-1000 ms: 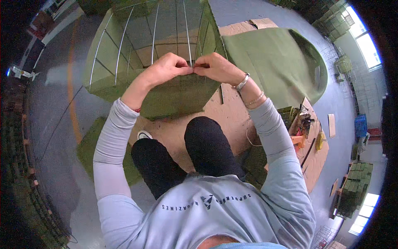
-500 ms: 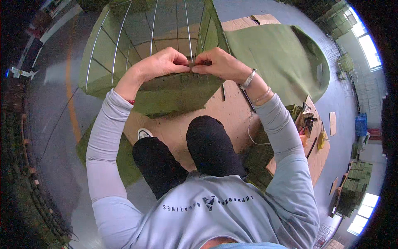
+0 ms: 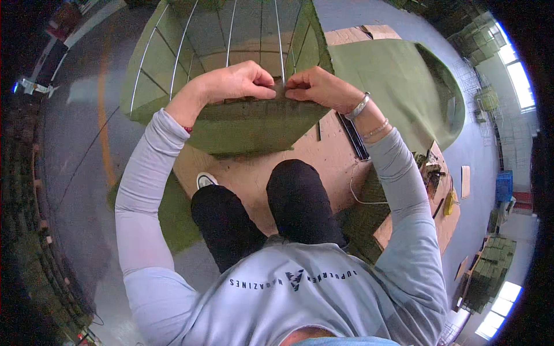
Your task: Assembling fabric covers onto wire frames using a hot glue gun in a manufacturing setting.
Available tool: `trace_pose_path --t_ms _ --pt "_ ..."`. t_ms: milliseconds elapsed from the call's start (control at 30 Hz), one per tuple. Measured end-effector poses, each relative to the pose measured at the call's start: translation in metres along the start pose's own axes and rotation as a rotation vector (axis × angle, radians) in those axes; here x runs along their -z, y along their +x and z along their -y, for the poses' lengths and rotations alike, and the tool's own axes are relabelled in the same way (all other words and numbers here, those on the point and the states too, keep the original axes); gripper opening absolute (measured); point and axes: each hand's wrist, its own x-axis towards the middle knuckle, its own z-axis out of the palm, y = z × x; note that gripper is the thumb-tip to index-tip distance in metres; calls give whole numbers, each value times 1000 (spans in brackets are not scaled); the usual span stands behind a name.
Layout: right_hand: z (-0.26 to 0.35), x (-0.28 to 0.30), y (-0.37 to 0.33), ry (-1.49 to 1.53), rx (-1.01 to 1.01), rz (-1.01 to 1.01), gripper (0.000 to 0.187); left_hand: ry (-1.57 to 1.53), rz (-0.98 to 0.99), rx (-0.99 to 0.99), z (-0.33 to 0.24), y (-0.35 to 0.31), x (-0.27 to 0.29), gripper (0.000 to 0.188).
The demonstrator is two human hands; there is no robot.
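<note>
A box-shaped wire frame with green sheet sides (image 3: 248,135) stands in front of me, its thin metal rods running away from the near edge. My left hand (image 3: 239,83) is at that near edge, thumb and forefinger curled toward each other in a pinch. Close on its right, my right hand (image 3: 323,91) pinches at the same edge beside a metal rod (image 3: 281,46). A small gap parts the two sets of fingertips. Whatever lies between the fingers is too small or hidden to make out.
Brown board (image 3: 236,179) lies under the frame and by my legs. A large green sheet (image 3: 392,81) spreads at the right. Dark strips (image 3: 353,138) rest on the board, and small tools with a yellow item (image 3: 450,203) sit on another board. Stacked green goods (image 3: 490,259) stand far right.
My fingertips have moved slightly apart at the frame's near edge. The whole view has shifted a little, so frame and hands appear further right.
</note>
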Motion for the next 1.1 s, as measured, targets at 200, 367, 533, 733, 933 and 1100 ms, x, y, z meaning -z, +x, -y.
trace_pose_path --t_ms 200,367,533,733,933,1100 --pt "6 0 -3 -99 75 -25 17 153 -141 -102 6 5 -7 22" --pt "14 -13 -11 -260 73 -345 15 160 -173 -134 17 6 -11 21" --pt "13 -71 -25 -600 661 -682 34 135 -196 -161 17 4 -14 19" --pt "9 -78 -24 -588 564 -732 33 580 -1278 -396 -9 -48 -41 18" --pt "17 -83 -16 -474 537 -772 24 864 -1134 -427 11 -49 -86 25" --pt "22 -78 -19 -471 482 -786 18 642 -1017 -406 7 -39 -73 11"
